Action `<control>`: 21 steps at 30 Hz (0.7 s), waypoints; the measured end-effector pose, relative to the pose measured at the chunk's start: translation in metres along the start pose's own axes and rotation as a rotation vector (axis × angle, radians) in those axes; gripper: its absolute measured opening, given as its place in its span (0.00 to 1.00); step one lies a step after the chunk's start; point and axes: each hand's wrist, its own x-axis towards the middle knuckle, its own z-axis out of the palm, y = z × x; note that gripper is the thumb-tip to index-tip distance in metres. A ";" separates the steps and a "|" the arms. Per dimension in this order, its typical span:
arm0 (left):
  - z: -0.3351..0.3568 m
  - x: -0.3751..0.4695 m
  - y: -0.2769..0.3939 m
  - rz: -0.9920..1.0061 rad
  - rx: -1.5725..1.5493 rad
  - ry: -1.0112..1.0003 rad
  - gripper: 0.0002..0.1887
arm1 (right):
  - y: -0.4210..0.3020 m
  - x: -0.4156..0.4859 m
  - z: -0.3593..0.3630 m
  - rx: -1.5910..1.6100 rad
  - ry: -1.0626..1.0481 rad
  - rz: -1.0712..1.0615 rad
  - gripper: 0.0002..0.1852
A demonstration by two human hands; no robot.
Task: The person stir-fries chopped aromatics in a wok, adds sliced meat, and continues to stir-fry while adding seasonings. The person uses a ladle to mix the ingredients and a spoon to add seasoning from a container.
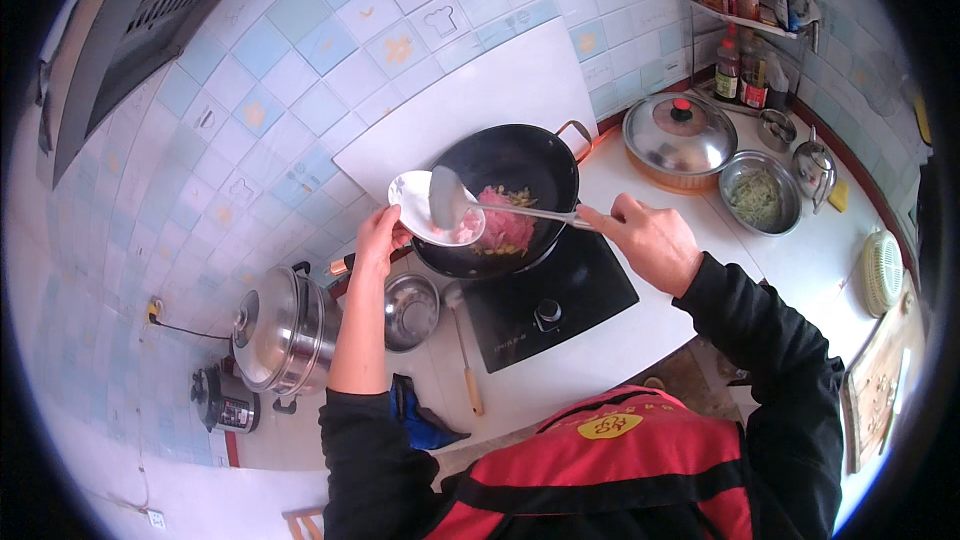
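Observation:
My left hand (380, 240) grips the rim of a white bowl (411, 199), tilted over the left side of a black wok (540, 157). A few pieces of pink raw meat (469, 229) lie at the bowl's lower edge. The metal head of a spatula (448, 199) reaches over the bowl; whether it touches the inside I cannot tell. My right hand (649, 240) holds the spatula's handle, index finger stretched along it. Sliced pink meat (504, 225) lies in the wok on yellowish chopped pieces (521, 199). The wok sits on a black induction cooker (555, 300).
At the right stand a lidded pan (679, 135), a metal bowl of pale green shreds (757, 195) and a kettle (814, 169). Left are a steamer pot (277, 330), an empty steel bowl (412, 313) and a wooden-handled ladle (465, 360). A cutting board (874, 390) lies far right.

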 end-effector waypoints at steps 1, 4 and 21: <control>-0.001 0.001 -0.001 0.005 -0.004 0.010 0.13 | -0.002 -0.001 0.000 0.003 0.004 -0.026 0.27; -0.001 0.002 0.000 0.015 -0.027 0.063 0.13 | 0.001 -0.005 0.003 -0.049 0.045 -0.072 0.28; 0.003 -0.008 0.006 0.058 0.039 0.078 0.12 | 0.009 0.005 0.021 -0.202 0.030 -0.045 0.26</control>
